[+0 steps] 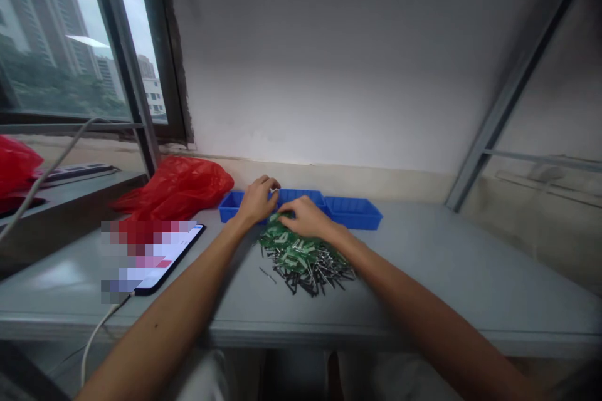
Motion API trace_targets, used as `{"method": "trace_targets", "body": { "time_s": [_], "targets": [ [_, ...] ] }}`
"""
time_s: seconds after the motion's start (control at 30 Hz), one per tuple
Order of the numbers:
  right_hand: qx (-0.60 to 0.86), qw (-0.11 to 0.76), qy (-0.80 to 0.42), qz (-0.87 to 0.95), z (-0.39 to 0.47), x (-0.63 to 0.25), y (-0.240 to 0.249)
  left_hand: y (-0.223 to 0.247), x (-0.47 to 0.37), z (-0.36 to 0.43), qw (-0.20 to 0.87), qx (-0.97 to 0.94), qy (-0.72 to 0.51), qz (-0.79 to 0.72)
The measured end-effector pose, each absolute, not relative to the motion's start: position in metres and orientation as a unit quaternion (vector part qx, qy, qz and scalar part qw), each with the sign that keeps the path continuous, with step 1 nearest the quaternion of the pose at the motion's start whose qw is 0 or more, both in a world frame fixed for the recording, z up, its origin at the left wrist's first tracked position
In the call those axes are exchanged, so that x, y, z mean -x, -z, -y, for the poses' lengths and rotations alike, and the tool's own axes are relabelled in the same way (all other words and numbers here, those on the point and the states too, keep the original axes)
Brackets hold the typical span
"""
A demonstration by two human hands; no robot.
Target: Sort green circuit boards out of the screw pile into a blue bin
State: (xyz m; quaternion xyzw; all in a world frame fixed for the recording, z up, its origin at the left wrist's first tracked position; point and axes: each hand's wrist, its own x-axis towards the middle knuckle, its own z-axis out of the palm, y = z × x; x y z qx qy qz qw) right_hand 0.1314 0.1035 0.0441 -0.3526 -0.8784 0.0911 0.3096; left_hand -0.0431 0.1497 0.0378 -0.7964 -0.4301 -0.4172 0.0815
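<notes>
A heap of loose screws (313, 272), some black and some silver, lies on the grey table. On its back part are many small green pieces (286, 247) with pale shapes among them; their kind is too blurred to tell. My right hand (306, 218) reaches into the back of the heap, with thumb and forefinger closed around a green piece. Beside it, my left hand (258, 200) hovers at the left blue bin (229, 205), fingers bent and apart, with nothing visible in them. Behind my hands stands the middle blue bin (301, 196), partly covered.
Another blue bin (353, 213) stands at the right. A red plastic bag (188, 185) lies at the left, near a phone (169, 263) with a cable (96, 332). The wall (320, 75) rises behind, and metal posts (489, 131) frame the table (446, 276).
</notes>
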Motion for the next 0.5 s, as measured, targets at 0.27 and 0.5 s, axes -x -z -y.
{"method": "trace_targets", "body": {
  "time_s": [0.27,0.5],
  "targets": [
    [0.355,0.598,-0.404,0.594,-0.129,-0.168,-0.039,-0.047,0.023,-0.139,-0.199,0.759,0.509,0.353],
    [0.286,0.596,-0.536,0.525,-0.122,-0.165,-0.028,-0.044,0.004,-0.130,-0.292,0.740,0.514,0.321]
  ]
}}
